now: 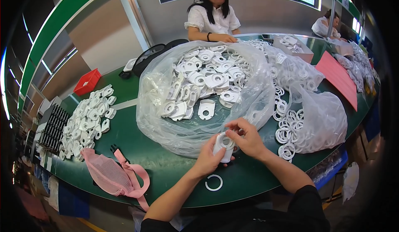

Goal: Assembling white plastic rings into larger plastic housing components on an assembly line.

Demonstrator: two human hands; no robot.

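Observation:
A flat white plastic part point(220, 152) with a round hole is held near the table's front edge. My left hand point(209, 156) grips its lower side, thumb across the front. The fingers of my right hand point(246, 139) are bent, with the thumb against the part's upper edge by the hole. Whether a separate ring sits around that hole, I cannot tell. On the table just below my hands lies one white ring point(214, 183) with a gap in it. Beyond them, a big clear plastic bag point(156, 126) lies open, full of similar white parts point(206, 109).
More white parts point(89, 117) are heaped at left, beside stacked black trays point(52, 124) and a red bin point(87, 81). A pink mesh bag point(108, 174) lies front left. Loose white rings point(291, 126) spill from a bag point(326, 122) at right. Another person point(213, 16) works opposite.

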